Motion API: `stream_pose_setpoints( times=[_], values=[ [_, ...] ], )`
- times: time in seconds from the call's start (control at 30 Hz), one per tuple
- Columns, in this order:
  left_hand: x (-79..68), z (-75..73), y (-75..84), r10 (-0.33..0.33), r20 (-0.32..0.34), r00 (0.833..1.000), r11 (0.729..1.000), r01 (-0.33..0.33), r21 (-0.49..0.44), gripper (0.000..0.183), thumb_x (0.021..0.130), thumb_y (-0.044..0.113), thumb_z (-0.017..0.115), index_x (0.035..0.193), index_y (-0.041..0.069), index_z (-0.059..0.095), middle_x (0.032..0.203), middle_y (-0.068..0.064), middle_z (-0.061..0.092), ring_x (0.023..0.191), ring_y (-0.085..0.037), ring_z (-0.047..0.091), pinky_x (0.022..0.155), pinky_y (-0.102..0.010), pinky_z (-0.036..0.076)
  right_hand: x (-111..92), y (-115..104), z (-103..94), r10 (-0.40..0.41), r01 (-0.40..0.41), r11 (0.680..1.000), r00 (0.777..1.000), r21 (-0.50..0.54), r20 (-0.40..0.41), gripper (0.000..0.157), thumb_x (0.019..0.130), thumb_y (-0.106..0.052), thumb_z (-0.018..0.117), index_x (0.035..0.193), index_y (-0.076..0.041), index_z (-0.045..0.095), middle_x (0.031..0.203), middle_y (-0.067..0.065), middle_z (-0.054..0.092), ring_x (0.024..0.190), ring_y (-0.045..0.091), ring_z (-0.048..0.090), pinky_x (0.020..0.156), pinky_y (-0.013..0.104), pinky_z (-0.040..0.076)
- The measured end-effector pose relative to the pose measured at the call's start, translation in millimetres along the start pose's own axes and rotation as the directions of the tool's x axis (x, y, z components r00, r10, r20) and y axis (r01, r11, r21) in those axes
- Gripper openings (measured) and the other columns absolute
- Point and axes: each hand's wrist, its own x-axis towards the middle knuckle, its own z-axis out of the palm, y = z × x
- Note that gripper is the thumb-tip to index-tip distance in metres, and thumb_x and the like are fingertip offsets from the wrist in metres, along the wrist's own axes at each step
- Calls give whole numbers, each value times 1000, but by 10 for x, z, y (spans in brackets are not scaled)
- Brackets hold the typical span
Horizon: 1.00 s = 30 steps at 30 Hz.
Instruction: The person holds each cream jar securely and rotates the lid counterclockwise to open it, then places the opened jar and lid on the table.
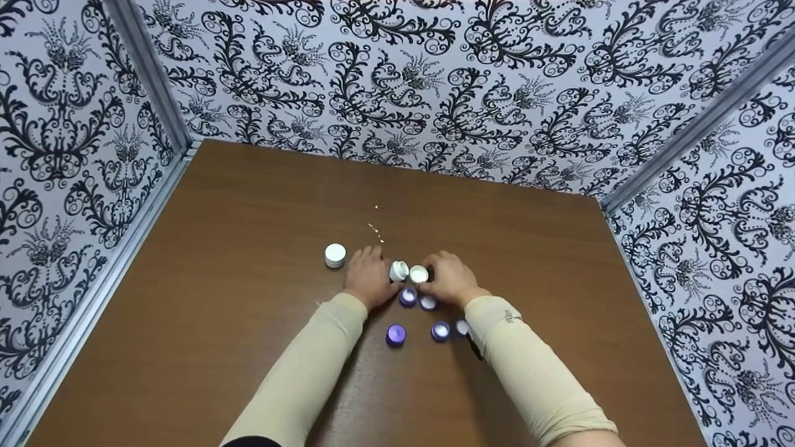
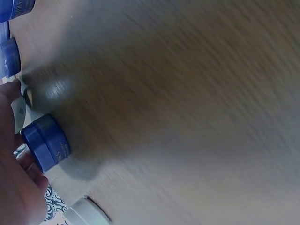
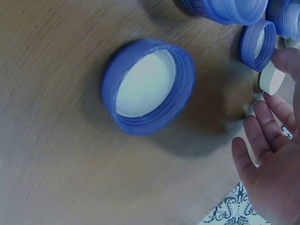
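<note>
Two white jars (image 1: 335, 256), three purple jars (image 1: 395, 335), apparently three loose lids (image 3: 147, 86).

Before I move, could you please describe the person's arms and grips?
The left sleeve and right sleeve are cream, the latter with a small dark marking near its cuff. Black material borders the left sleeve's upper end. Left grip and right grip are ungloved.

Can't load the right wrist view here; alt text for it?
The right hand pinches a white lid near the right edge. Up close, a white-lined blue lid lies open side up on the wooden table; a second blue lid and blue jars sit upper right.
</note>
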Motion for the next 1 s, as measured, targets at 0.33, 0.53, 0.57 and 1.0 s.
stream_pose_setpoints(
  times=[0.33,0.53,0.57,1.0],
  values=[
    [8,25,-2,-7,45,999,999,6,39,60,83,58,68,116,8,70,113,-11,54,109,-28,51,95,-42,38,3,-17,-27,12,-12,1000,1000,3,17,44,77,-37,80,112,-13,70,126,13,60,120,32,54,92,50,48],
    [-1,8,10,-14,57,998,999,12,42,61,83,58,67,119,9,69,115,-11,54,111,-28,50,96,-42,38,1,-12,-25,3,-3,1000,1000,5,8,43,77,-38,80,111,-14,70,122,12,61,117,31,55,90,49,48],
    [-3,3,13,-16,61,998,999,14,44,61,83,59,67,120,9,68,116,-11,54,111,-28,50,96,-42,38,1,-12,-26,3,-3,1000,1000,6,10,43,77,-38,80,111,-14,70,122,12,61,117,32,55,91,49,48],
    [-6,29,6,-23,84,996,999,20,37,70,86,59,64,138,12,59,128,-12,51,119,-29,47,99,-43,36,2,-9,-30,0,0,1000,1000,5,19,46,79,-36,79,116,-11,69,125,12,64,137,36,40,107,50,37]
  ],
)
